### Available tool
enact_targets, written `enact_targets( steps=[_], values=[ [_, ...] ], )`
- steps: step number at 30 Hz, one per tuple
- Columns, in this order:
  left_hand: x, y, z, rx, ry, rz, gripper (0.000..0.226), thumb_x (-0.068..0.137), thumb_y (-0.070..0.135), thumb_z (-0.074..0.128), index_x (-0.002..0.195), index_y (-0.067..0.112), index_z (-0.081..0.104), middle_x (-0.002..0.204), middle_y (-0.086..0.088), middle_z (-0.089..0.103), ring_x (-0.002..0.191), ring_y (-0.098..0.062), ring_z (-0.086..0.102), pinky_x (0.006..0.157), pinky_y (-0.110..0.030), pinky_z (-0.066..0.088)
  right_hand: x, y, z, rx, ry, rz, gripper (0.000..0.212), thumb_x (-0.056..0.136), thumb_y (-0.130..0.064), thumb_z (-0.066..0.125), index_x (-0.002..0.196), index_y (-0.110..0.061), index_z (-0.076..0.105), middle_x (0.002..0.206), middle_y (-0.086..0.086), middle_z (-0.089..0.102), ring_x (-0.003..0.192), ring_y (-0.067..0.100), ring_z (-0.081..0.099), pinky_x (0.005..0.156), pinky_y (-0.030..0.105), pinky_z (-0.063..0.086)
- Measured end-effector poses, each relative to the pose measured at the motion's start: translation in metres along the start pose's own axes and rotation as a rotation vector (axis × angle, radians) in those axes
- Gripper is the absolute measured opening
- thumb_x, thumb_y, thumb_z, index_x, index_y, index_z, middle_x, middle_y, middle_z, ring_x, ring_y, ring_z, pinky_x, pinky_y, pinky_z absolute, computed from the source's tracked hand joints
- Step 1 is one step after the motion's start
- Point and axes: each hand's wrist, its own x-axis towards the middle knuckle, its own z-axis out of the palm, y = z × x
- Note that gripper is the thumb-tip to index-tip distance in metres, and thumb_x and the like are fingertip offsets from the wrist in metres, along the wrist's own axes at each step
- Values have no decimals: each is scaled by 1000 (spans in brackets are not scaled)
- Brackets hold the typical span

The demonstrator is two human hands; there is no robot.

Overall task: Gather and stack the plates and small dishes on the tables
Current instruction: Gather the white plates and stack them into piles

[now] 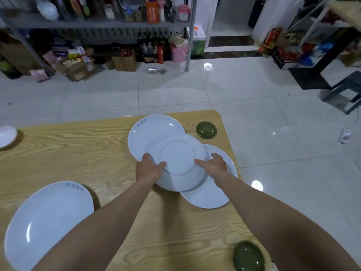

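Observation:
A white plate (179,173), bottom side up, is held by both hands over the wooden table (78,153). My left hand (149,166) grips its left rim and my right hand (214,163) grips its right rim. It overlaps a white plate (152,133) behind it and another white plate (207,196) to its right. A large white plate (48,222) lies at the near left. A small white dish (6,135) sits at the far left edge. Two dark green small dishes lie upside down, one far right (206,130), one near right (248,256).
The table's right edge runs close beside the plates, with glossy tiled floor (273,114) beyond. Cluttered metal shelving (97,26) with boxes and bottles stands along the back. A dark stool (345,89) stands at the right. A small white object (345,135) lies on the floor.

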Motion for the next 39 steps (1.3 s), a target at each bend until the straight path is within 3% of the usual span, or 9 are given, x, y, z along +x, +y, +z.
enact_targets(
  steps=[5,14,20,22,25,29,32,35,39],
  values=[
    [-3,5,2,-11,56,-45,63,76,40,80,121,7,51,123,-8,57,114,-29,55,78,-31,40,10,-1,3,74,-26,23,72,78,-30,82,138,-8,48,127,7,56,107,24,53,94,37,48],
    [-22,38,-28,-78,114,10,56,60,43,90,66,14,43,72,1,55,81,-26,61,59,-31,45,-9,-30,-14,186,3,-57,41,70,-24,82,107,-14,71,104,4,71,95,25,67,84,39,58],
    [-42,78,-59,-271,183,187,65,68,26,88,125,17,59,114,0,63,104,-19,58,82,-30,45,-47,-72,-26,488,97,-263,33,69,-39,81,89,-15,71,92,-2,73,93,25,69,85,40,59],
    [-53,88,-66,-403,164,256,44,84,22,74,124,22,56,114,5,61,98,-16,54,79,-30,41,-59,-83,-29,646,82,-236,52,64,-56,78,84,-9,68,84,-2,70,82,24,66,88,52,57],
    [-66,99,-79,-689,57,195,21,99,25,41,116,23,53,108,6,58,93,-19,57,81,-39,46,-74,-94,-33,891,40,-184,49,79,-57,74,90,-9,69,93,-2,70,87,20,68,84,43,60],
    [-71,91,-96,-856,-75,160,28,103,28,38,125,16,51,131,-2,51,99,-28,69,80,-44,60,-91,-96,-33,966,-1,-192,28,89,-32,71,93,-5,65,94,6,66,78,21,66,70,35,58],
    [-73,76,-105,-865,-115,167,35,105,11,35,139,11,45,131,-8,50,83,-32,69,66,-39,61,-96,-83,-31,877,-63,-168,6,92,-3,57,90,-2,63,101,17,64,75,31,65,84,49,58],
    [-72,55,-112,-736,-136,210,37,102,2,36,118,18,66,117,-6,66,81,-27,69,66,-35,59,-97,-66,-28,697,-209,-217,40,90,10,50,124,-9,61,115,15,63,92,35,64,73,47,61],
    [-66,28,-117,-686,-155,211,52,95,-11,37,131,20,60,121,0,67,92,-26,70,68,-33,59,-101,-53,-13,651,-310,-207,64,88,19,53,140,-18,54,124,12,59,99,35,63,67,46,61]
  ],
)
